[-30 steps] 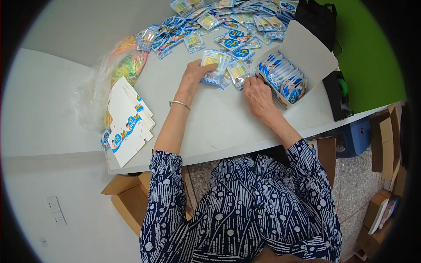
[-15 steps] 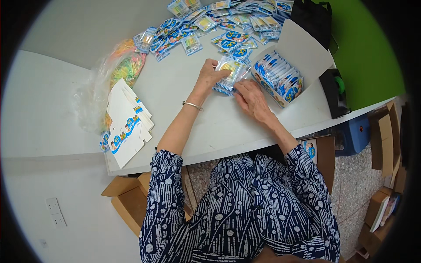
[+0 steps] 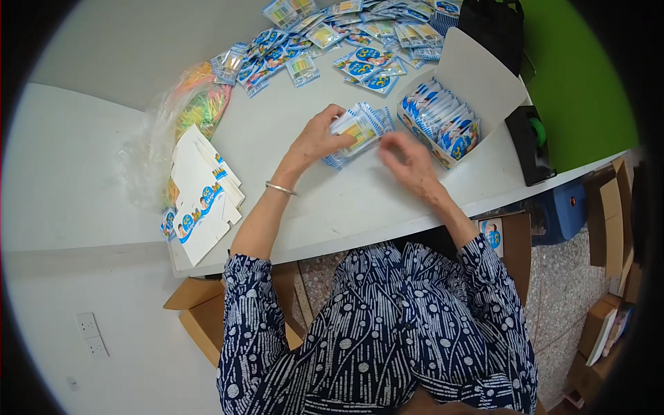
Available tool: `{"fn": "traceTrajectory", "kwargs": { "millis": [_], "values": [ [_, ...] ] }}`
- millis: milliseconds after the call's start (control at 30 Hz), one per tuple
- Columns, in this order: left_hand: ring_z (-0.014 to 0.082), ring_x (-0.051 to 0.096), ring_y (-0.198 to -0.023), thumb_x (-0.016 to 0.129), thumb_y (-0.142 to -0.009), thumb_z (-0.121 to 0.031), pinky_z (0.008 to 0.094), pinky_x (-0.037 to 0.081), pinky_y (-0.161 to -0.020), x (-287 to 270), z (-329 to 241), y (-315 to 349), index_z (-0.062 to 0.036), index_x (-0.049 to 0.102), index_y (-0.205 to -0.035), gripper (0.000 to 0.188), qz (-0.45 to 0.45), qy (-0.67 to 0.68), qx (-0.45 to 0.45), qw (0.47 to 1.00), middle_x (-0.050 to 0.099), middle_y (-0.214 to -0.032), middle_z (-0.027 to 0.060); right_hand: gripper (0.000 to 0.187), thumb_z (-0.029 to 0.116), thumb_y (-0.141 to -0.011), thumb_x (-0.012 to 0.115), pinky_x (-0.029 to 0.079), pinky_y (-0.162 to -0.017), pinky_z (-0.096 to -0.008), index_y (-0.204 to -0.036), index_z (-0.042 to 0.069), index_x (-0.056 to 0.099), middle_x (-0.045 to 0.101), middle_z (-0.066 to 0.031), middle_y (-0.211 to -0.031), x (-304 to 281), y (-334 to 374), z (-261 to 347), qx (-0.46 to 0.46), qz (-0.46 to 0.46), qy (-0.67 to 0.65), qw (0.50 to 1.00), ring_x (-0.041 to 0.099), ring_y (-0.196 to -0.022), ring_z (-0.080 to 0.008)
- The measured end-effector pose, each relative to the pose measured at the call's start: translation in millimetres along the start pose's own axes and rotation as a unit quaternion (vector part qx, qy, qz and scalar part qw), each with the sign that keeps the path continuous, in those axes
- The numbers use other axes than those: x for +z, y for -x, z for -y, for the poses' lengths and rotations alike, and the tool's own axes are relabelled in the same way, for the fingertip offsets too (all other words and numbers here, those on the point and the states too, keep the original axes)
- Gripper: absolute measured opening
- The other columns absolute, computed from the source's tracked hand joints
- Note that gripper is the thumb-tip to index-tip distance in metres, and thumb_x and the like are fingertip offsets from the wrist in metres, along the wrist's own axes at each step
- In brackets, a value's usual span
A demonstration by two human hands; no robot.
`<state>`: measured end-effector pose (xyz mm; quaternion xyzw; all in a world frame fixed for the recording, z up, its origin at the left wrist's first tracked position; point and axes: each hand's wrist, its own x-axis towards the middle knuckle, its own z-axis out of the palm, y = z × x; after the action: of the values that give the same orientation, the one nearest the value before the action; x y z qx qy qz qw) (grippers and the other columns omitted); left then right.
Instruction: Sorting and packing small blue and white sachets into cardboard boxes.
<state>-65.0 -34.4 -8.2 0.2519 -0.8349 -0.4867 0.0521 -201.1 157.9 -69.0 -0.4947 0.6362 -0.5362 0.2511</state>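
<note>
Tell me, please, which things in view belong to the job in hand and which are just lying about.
Apparently part of it:
packets in the left hand
open box of packets
loose packet pile
matching flat cartons

Seemingly just lying about:
black bag
cardboard box below tabletop

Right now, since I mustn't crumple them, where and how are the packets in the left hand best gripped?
Probably pinch the packets by the striped far-right edge, from the right: that edge shows uncovered, while the left hand has its thumb over their left side.
</note>
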Motion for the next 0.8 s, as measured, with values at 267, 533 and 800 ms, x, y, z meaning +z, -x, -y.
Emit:
{"fn": "traceTrajectory", "kwargs": {
  "millis": [267,533,800],
  "values": [
    [0.0304,0.064,-0.101,0.07,-0.076,-0.022,0.0367,0.05,-0.088,1,-13,49,-0.0054,0.048,-0.128,0.058,0.058,-0.161,0.095,0.981,0.064,-0.112,0.0161,0.104,0.033,-0.076,0.081,0.026,-0.115,-0.0426,-0.149,-0.001,0.015,0.036,-0.0244,-0.148,6,8,11,0.025,0.024,0.021,0.999,0.034,-0.14,-0.0349],
    [0.0351,0.062,-0.107,0.076,-0.074,-0.026,0.0425,0.049,-0.093,22,-14,55,-0.0096,0.037,-0.14,0.079,0.049,-0.179,0.112,0.976,0.061,-0.121,0.0182,0.093,0.032,-0.075,0.08,0.019,-0.118,-0.0462,-0.146,0.004,0.027,0.049,-0.0182,-0.138,11,10,3,-0.016,0.094,-0.018,0.995,0.045,-0.13,-0.032],
    [0.0267,0.052,-0.12,0.073,-0.083,-0.037,0.0405,0.041,-0.103,1,32,80,-0.0065,0.031,-0.146,0.082,0.003,0.024,0.094,0.995,0.052,-0.133,0.016,0.068,0.029,-0.077,0.074,0.013,-0.12,-0.0514,-0.134,0.008,0.043,0.058,-0.0077,-0.125,7,14,8,-0.035,0.139,0.038,0.989,0.053,-0.12,-0.026]
  ]
}}
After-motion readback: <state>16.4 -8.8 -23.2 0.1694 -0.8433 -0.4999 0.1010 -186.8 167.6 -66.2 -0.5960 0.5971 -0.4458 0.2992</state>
